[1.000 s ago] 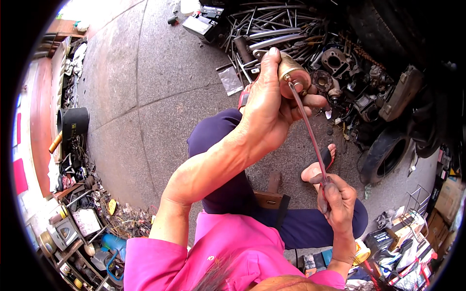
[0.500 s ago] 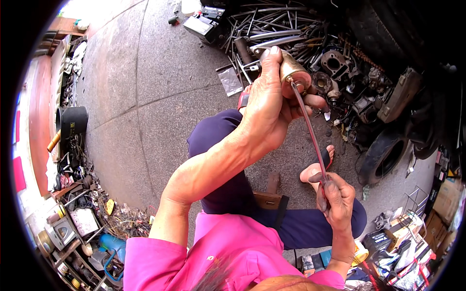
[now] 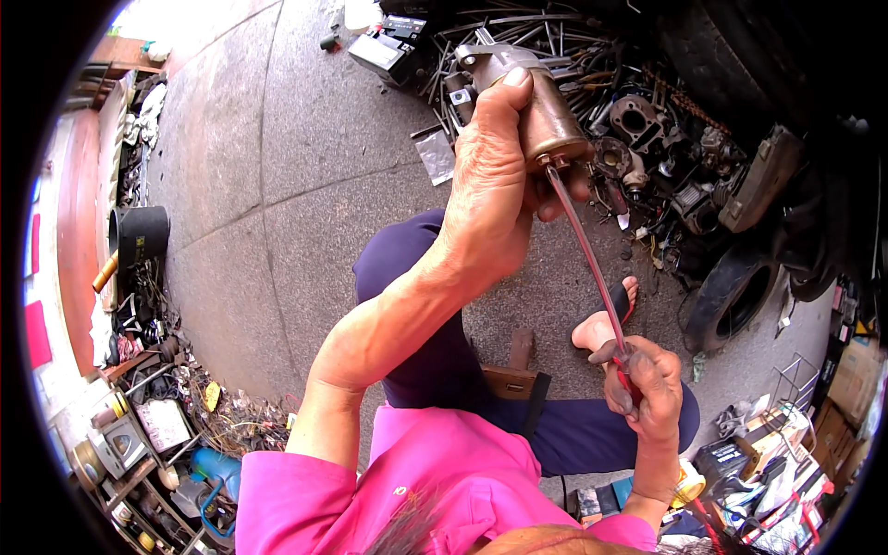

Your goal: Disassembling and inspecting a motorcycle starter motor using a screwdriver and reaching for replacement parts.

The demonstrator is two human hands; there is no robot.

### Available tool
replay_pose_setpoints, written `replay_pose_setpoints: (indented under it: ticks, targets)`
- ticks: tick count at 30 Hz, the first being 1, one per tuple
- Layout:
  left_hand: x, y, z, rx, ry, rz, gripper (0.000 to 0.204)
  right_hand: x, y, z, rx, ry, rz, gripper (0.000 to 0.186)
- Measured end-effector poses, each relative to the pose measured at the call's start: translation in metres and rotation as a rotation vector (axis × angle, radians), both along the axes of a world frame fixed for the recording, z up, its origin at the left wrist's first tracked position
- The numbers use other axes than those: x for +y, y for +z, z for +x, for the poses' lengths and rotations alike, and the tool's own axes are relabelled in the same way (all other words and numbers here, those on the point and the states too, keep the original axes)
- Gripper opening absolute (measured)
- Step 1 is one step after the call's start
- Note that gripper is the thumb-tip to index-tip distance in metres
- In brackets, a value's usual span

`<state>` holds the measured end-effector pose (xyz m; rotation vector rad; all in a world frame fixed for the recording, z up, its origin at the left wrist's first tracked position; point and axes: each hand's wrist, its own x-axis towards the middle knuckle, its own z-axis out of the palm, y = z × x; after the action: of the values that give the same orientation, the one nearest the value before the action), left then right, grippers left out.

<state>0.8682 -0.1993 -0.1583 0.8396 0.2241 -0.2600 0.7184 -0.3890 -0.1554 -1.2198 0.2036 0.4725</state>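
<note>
A cylindrical brass-toned metal motor [image 3: 553, 120] with a silver mounting end is gripped in my left hand [image 3: 490, 171], thumb along its side and fingers curled behind it, partly hidden. The motor is tilted, with its lower end cap toward me. My right hand [image 3: 645, 379] is closed round the reddish handle of a long screwdriver [image 3: 587, 247], whose shaft runs up to a small bolt or terminal on that end cap. The tip touches there or very near it; the exact contact is too small to tell.
Metal rods and engine parts [image 3: 636, 122] are heaped ahead, with a battery [image 3: 377, 54] beside them. A tyre [image 3: 705, 301] lies right. A black bucket [image 3: 139, 231] and clutter [image 3: 157, 425] line the left; boxes [image 3: 846, 388] stand right. My bent legs are below my hands.
My left hand has shifted up and slightly left, turning the motor so more of its side and silver top shows. The screwdriver shaft follows at a steeper angle; my right hand barely moved.
</note>
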Motion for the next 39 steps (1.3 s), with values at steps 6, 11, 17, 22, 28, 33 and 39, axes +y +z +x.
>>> replay_pose_setpoints:
  ticks: [6, 11, 17, 22, 28, 33, 39]
  targets:
    - [0.001, -0.001, -0.001, 0.053, -0.082, -0.035, 0.050, -0.002, -0.002, -0.004, 0.020, -0.041, 0.070, 0.040]
    - [-0.006, 0.004, -0.001, 0.279, -0.072, -0.094, 0.047, 0.000, 0.009, 0.002, -0.035, -0.265, 0.034, 0.033]
    - [-0.020, 0.005, -0.016, 0.478, -0.520, -0.075, 0.048, 0.005, 0.011, 0.025, -0.344, -0.567, -0.515, 0.017]
    - [-0.039, 0.009, -0.040, 0.609, -0.874, -0.082, 0.050, 0.002, 0.018, 0.042, -0.094, -0.530, -0.352, 0.029]
    - [-0.051, 0.006, -0.060, 0.599, -1.087, -0.001, 0.058, -0.020, 0.003, 0.038, -0.010, -0.336, -0.432, 0.041]
    - [-0.046, -0.002, -0.062, 0.623, -1.190, 0.019, 0.065, -0.010, -0.012, 0.035, -0.054, -0.351, -0.511, 0.046]
    - [-0.048, 0.001, -0.063, 0.679, -1.128, 0.071, 0.076, -0.008, -0.016, 0.035, -0.063, -0.362, -0.608, 0.049]
